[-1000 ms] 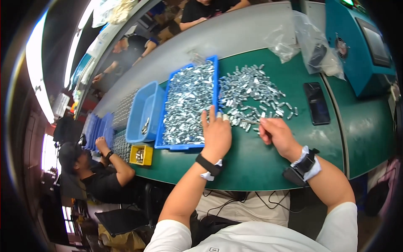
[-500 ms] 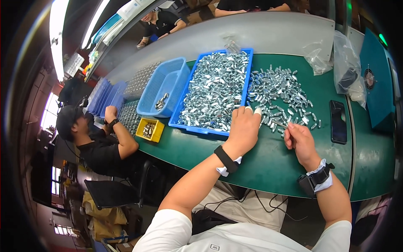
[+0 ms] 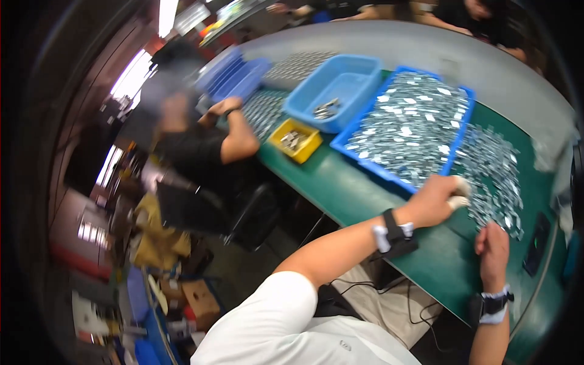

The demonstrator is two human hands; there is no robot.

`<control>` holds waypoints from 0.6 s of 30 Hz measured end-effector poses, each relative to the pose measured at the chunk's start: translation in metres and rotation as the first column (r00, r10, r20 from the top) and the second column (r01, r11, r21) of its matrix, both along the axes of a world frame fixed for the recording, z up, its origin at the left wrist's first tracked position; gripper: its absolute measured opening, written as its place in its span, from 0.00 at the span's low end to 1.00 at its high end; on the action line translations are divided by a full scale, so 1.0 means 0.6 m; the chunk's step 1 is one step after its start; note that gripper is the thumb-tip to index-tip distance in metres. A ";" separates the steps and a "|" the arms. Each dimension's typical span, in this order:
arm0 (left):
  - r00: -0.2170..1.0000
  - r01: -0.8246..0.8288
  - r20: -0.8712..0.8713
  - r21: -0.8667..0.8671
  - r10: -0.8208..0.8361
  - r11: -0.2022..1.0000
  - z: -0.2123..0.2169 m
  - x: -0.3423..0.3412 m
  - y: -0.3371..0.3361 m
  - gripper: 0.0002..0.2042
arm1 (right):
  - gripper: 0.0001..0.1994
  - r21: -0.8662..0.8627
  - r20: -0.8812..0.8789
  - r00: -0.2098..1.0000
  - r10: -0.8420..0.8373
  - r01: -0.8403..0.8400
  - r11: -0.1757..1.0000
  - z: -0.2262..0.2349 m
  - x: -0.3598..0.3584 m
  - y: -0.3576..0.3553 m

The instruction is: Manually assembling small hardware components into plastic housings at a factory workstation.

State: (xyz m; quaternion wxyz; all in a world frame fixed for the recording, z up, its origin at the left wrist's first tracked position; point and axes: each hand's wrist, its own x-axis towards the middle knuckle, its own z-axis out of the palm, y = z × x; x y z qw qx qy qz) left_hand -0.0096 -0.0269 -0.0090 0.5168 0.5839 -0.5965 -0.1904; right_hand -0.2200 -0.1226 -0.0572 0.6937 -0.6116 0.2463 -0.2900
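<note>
My left hand (image 3: 439, 199) is over the near right corner of a blue tray (image 3: 366, 163) heaped with small shiny metal cylinders (image 3: 406, 131). White covers show on its fingertips, which are bent together; what lies between them is blurred. Close by on the right, my right hand (image 3: 493, 244) has curled fingers at the near edge of a loose pile of the same metal cylinders (image 3: 491, 161) on the green table (image 3: 359, 204). I cannot make out anything in its grip.
Left of the tray stand a light blue basket (image 3: 359, 115) with a few metal parts and a yellow bin (image 3: 310, 146). A co-worker in black (image 3: 198, 143) sits at the left, by blue trays (image 3: 240, 82). A dark phone (image 3: 536, 243) lies right of my right hand.
The view has swung left, so the table and trays appear farther right, and the picture is smeared. The thin metal piece seen in my right hand earlier cannot be made out now.
</note>
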 end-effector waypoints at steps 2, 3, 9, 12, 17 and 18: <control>0.942 0.141 -0.308 -0.006 -0.136 0.990 0.008 -0.005 -0.007 0.06 | 0.18 -0.053 -0.020 0.999 -0.037 0.036 0.998 -0.001 -0.011 0.001; 0.924 0.150 -0.349 -0.036 -0.153 0.988 0.005 0.000 -0.006 0.06 | 0.17 -0.093 -0.032 0.999 -0.030 0.027 0.995 0.001 -0.010 0.003; 0.945 0.195 -0.231 -0.176 -0.234 0.965 -0.004 -0.003 0.006 0.03 | 0.16 -0.088 -0.064 0.998 -0.016 0.010 0.996 -0.027 -0.008 -0.003; 0.881 0.203 -0.405 -0.137 -0.242 0.969 -0.007 -0.022 0.015 0.02 | 0.15 -0.059 -0.063 0.997 0.038 -0.042 0.997 -0.035 -0.011 -0.011; 0.866 0.093 -0.480 -0.121 -0.141 0.988 -0.008 -0.023 0.014 0.03 | 0.13 0.069 0.080 0.997 0.008 -0.014 0.998 -0.029 -0.008 -0.018; 0.875 0.083 -0.466 -0.122 -0.130 0.989 -0.007 -0.021 0.013 0.03 | 0.13 0.069 0.080 0.997 0.023 -0.029 0.997 -0.029 -0.009 -0.020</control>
